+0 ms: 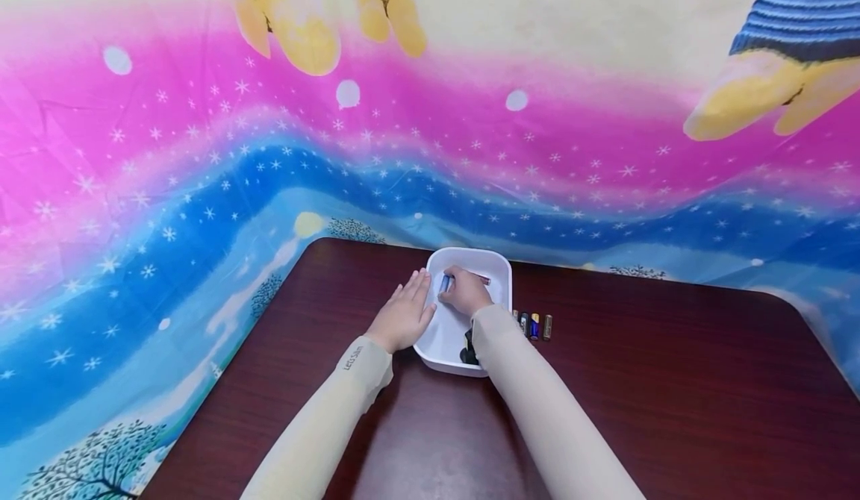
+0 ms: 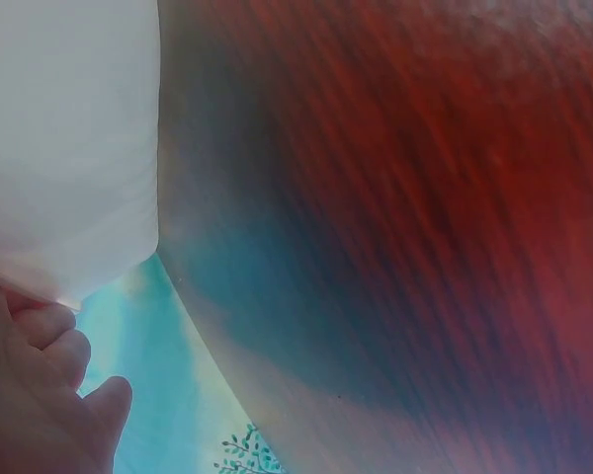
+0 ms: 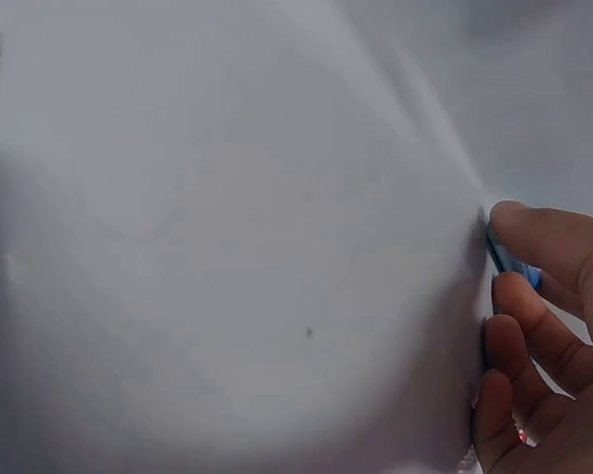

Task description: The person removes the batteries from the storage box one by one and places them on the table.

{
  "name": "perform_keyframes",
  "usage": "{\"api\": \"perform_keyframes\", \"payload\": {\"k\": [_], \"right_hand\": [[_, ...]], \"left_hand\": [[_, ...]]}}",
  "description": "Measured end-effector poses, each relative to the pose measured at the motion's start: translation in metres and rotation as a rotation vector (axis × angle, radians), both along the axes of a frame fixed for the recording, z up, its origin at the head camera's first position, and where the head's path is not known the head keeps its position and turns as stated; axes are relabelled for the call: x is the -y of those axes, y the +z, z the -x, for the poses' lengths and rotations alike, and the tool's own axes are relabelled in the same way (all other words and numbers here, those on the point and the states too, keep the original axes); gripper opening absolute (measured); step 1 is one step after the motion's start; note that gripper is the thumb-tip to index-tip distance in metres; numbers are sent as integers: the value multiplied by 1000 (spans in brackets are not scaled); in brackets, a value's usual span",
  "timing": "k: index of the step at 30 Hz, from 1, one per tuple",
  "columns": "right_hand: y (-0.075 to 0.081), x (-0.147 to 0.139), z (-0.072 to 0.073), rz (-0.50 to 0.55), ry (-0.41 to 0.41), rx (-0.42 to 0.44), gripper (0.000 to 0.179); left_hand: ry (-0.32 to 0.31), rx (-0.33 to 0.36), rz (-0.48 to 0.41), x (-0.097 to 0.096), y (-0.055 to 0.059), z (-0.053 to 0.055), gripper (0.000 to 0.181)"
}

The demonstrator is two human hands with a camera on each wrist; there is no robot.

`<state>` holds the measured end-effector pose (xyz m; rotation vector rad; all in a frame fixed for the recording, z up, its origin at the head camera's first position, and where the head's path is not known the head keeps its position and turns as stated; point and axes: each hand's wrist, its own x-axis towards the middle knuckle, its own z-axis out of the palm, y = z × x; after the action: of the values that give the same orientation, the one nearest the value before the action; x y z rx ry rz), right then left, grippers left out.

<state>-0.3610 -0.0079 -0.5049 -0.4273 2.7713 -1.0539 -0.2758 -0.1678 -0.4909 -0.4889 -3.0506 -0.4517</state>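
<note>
Near the far edge of the dark red-brown wooden bench (image 1: pixel 672 388), closer to its left corner, we see a white, round-cornered rectangular tray (image 1: pixel 446 342). Inside it, our right hand (image 1: pixel 466 291) pinches a small blue cylinder (image 1: pixel 444 283) between thumb and fingers. Our left hand (image 1: pixel 401 313) rests its fingers, straight and close together, against the tray's left side. Several small multicoloured cylindrical batteries (image 1: pixel 534 326) stand in a row just right of the tray.

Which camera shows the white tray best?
The head view, showing most of the white tray, rim and floor. The left wrist view catches only its outside; the right wrist view, just a white close-up stretch.
</note>
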Motion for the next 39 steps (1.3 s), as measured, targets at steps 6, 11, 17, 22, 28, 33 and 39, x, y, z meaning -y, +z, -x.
{"api": "perform_keyframes", "payload": {"k": [6,11,17,22,28,33,39], "right_hand": [[-2,-2,1,-1,-2,-16,51],[-2,-2,1,7,-14,-19,51],[-3,-1,0,2,-35,-18,49],[-3,-1,-1,-21,-50,-28,49],[-2,-1,-1,-25,-53,-35,47],[-1,-3,1,-1,-56,-48,46],[-3,-4,2,52,-73,-70,42]], "left_hand": [[0,3,3,0,-1,0,63],[4,14,15,0,-3,0,64],[-6,-17,8,1,-6,0,64],[-8,-19,2,0,-5,0,64],[-10,-22,13,0,-5,-1,64],[-8,-15,7,0,-2,-1,64],[-6,-12,21,0,0,-1,65]]}}
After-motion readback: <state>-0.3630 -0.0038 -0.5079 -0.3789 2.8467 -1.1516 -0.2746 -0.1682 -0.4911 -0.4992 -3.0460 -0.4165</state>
